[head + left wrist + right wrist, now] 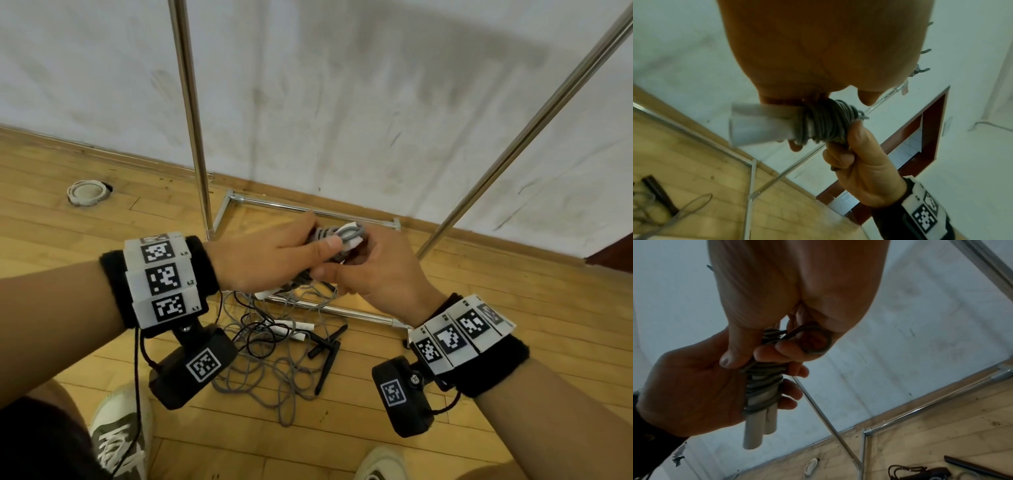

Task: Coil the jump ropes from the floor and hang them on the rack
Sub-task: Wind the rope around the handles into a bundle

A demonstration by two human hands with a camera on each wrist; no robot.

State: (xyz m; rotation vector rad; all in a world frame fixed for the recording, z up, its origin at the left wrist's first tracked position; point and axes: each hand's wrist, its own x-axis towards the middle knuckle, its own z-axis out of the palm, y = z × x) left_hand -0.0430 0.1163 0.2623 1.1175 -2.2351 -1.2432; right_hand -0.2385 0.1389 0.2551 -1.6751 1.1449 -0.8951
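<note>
Left hand [270, 255] curled round white-handled jump rope bundle wound in grey cord [761, 386]; right hand [373, 270] pinching its grey cord loop [818, 341]

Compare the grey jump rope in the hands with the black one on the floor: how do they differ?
The grey jump rope is wound tightly round its pale handles and held by the left hand and the right hand; the black jump rope lies loose and tangled on the floor, with dark handles. Both are thin cords.

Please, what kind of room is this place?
Probably a sports or activity room. The signs: a wood strip floor, jump ropes tangled on it, and a bare metal rack against a scuffed white wall.
</note>
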